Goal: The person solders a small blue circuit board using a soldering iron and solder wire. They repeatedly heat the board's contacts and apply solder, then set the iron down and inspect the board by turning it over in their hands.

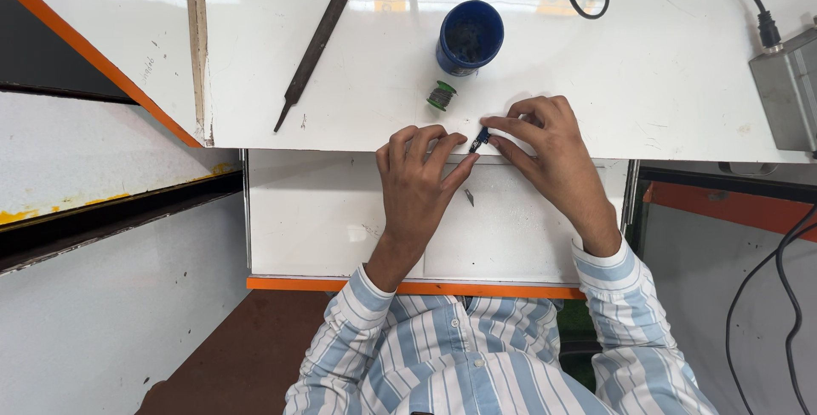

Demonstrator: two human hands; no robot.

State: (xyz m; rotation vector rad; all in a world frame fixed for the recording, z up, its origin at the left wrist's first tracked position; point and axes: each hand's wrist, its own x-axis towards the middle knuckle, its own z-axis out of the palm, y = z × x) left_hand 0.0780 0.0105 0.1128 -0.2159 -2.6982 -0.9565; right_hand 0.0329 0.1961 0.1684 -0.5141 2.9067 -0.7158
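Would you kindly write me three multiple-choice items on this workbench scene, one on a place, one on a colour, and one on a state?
1. Where does the file lie?
A. left of the cup
B. inside the cup
C. on the grey box

2. What colour is the cup?
A. red
B. blue
C. yellow

3. How is the small blue part held?
A. lying untouched
B. in the left hand alone
C. between both hands

Answers: 1 A, the file lies on the white table left of the cup. 2 B, its wall is blue. 3 C, fingertips of the left hand and right hand meet on it.
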